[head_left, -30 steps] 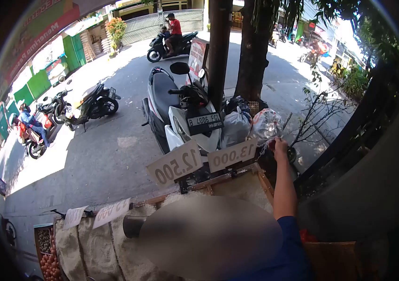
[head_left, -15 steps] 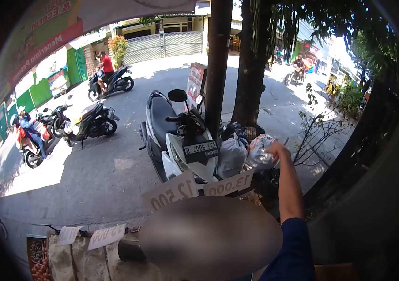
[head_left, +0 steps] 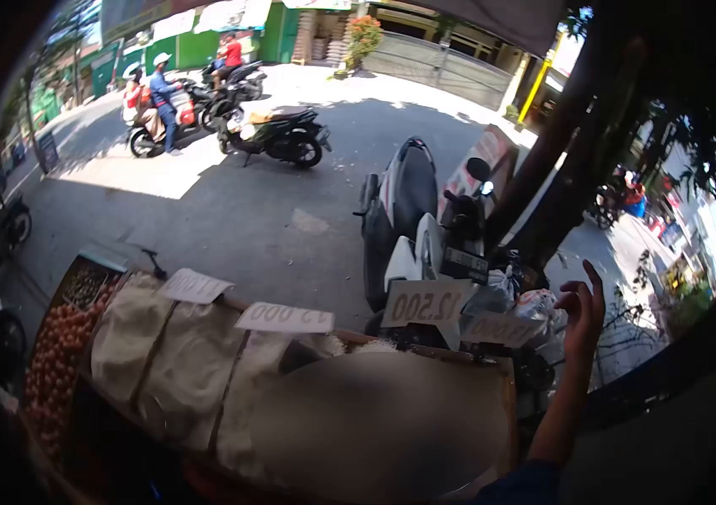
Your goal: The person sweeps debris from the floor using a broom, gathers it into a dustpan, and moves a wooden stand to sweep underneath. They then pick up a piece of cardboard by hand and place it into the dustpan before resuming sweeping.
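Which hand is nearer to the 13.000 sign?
Right, it seems: the right hand is raised right of the sign, apart; the left hand is not in view.

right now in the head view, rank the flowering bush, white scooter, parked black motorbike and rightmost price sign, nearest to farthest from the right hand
1. Rightmost price sign: just left of the right hand
2. White scooter: left, beyond the sign
3. Parked black motorbike: farther left, past the scooter
4. Flowering bush: upper left, across the road
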{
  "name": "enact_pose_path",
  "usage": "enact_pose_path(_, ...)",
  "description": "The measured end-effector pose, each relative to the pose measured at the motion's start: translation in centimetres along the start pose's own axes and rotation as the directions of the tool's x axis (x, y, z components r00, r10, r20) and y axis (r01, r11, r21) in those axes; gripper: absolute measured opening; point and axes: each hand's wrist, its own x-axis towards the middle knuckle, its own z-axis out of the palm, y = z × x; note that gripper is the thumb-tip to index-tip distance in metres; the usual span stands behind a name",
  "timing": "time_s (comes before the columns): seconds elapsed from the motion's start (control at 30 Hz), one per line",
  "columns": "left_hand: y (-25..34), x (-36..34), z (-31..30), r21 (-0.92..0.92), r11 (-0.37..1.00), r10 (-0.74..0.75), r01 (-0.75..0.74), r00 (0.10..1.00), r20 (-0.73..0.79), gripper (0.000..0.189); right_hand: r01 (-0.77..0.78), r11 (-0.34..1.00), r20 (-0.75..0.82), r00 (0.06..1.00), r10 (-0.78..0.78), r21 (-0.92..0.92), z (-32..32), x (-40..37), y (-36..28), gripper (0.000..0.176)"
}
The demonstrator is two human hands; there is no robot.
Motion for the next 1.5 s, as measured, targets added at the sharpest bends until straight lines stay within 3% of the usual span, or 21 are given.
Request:
enact_pose_path(0.07, -6.1, -2.5, -7.0, -0.165, 0.985, -0.057, 0.044, 0.996, -0.075, 0.034, -0.008, 0.989, 0.348, 0.936, -0.044, 0.148, 5.5, -4.6, -4.7, 0.053)
enact_pose_path(0.13, -9.3, -6.6, -11.5, -0.344, 0.938, -0.065, 0.042, 0.996, -0.056, 0.034, -0.027, 0.998, 0.75, 0.661, -0.021, 0.052, 8.0, -8.9, -6.8, 0.054)
enact_pose_path(0.17, -5.9, -7.6, -11.1, -0.152, 0.986, 0.064, -0.07, 0.997, -0.046, 0.052, 0.034, 0.993, 0.933, 0.34, -0.116, 0.111, 10.2, -10.8, -7.3, 0.07)
enact_pose_path(0.2, -3.6, -8.3, -11.7, -0.025, 0.999, -0.03, 0.03, 1.0, -0.008, 0.068, -0.122, 0.989, 0.983, 0.173, -0.06, 0.082, 15.4, -15.8, -12.0, 0.068)
enact_pose_path(0.23, -3.5, -8.8, -12.3, -0.147, 0.989, 0.034, -0.029, 0.999, 0.032, 0.07, -0.172, 0.975, 0.984, -0.13, 0.121, -0.142, 17.4, -17.7, -11.8, 0.081)
enact_pose_path(0.27, -4.2, -9.3, -13.1, -0.127, 0.983, 0.14, -0.13, 0.987, 0.075, 0.068, -0.026, 0.988, 0.91, -0.395, 0.127, -0.149, 20.7, -20.1, -12.5, 0.079)
enact_pose_path(0.3, -1.3, -9.5, -13.8, -0.03, 0.998, 0.066, -0.063, 0.991, 0.115, 0.069, -0.117, 0.97, 0.787, -0.609, 0.098, -0.211, 24.9, -23.7, -12.8, 0.08)
enact_pose_path(0.37, -4.4, -11.0, -14.2, -0.16, 0.978, 0.166, -0.137, 0.967, 0.192, 0.056, -0.187, 0.818, 0.688, -0.657, 0.308, -0.544, 29.4, -32.3, -13.3, 0.081)
enact_pose_path(0.47, -5.4, -10.9, -15.8, -0.27, 0.91, 0.397, -0.316, 0.852, 0.342, 0.047, -0.208, 0.725, 0.605, -0.719, 0.342, -0.657, 34.5, -45.4, -6.1, 0.059)
enact_pose_path(0.57, -6.9, -10.9, -15.7, -0.35, 0.882, 0.443, -0.317, 0.812, 0.38, 0.044, -0.228, 0.353, 0.376, -0.815, 0.441, -0.907, 39.8, -58.9, -2.7, 0.055)
enact_pose_path(0.63, -8.6, -11.1, -15.4, -0.347, 0.877, 0.458, -0.333, 0.796, 0.395, 0.042, -0.276, 0.406, 0.47, -0.704, 0.531, -0.871, 41.4, -66.0, -7.7, 0.052)
enact_pose_path(0.7, -10.4, -11.5, -14.4, -0.338, 0.884, 0.464, -0.323, 0.695, 0.549, 0.041, 0.042, 0.419, 0.266, -0.713, 0.649, -0.907, 44.7, -72.1, -7.4, 0.04)
enact_pose_path(0.8, -13.2, -11.6, -14.4, -0.174, 0.908, 0.398, -0.382, 0.654, 0.643, 0.046, 0.431, 0.412, -0.038, -0.727, 0.686, -0.803, 45.9, -78.4, 11.9, 0.026)
enact_pose_path(0.83, -14.0, -10.3, -14.1, -0.173, 0.912, 0.391, -0.372, 0.658, 0.644, 0.046, 0.415, 0.368, -0.062, -0.729, 0.681, -0.832, 45.9, -79.1, 13.4, 0.025)
enact_pose_path(0.9, -16.3, -6.4, -13.5, -0.242, 0.957, 0.252, -0.161, 0.873, 0.418, 0.052, 0.329, 0.246, -0.088, -0.741, 0.665, -0.912, 46.3, -80.3, 15.2, 0.024)
enact_pose_path(1.0, -20.2, 2.0, -9.0, 0.007, 0.995, -0.096, 0.097, 0.967, 0.236, 0.058, 0.257, 0.125, -0.124, -0.768, 0.629, -0.958, 47.2, -81.7, 18.0, 0.021)
enact_pose_path(1.1, -22.6, 10.1, -4.2, 0.382, 0.823, -0.55, 0.419, 0.756, 0.354, 0.064, 0.228, 0.048, -0.153, -0.782, 0.604, -0.973, 47.7, -82.5, 19.4, 0.019)
enact_pose_path(1.13, -23.3, 11.8, -2.6, 0.389, 0.82, -0.556, 0.419, 0.745, 0.37, 0.064, 0.255, 0.122, -0.114, -0.744, 0.658, -0.959, 48.1, -82.6, 18.4, 0.02)
enact_pose_path(1.2, -25.2, 13.5, 0.9, 0.594, 0.656, -0.754, 0.466, 0.377, 0.538, 0.063, 0.259, 0.167, -0.103, -0.779, 0.618, -0.951, 48.6, -82.3, 19.8, 0.019)
enact_pose_path(1.33, -28.5, 10.6, 5.6, 0.615, 0.563, -0.822, 0.551, 0.297, 0.486, 0.06, 0.263, 0.289, -0.082, -0.852, 0.517, -0.921, 49.3, -81.3, 20.7, 0.02)
enact_pose_path(1.5, -30.1, 7.0, 4.8, 0.639, 0.473, -0.868, 0.606, 0.443, 0.222, 0.036, 0.343, 0.302, -0.097, -0.787, 0.609, -0.889, 48.9, -80.2, 21.8, 0.017)
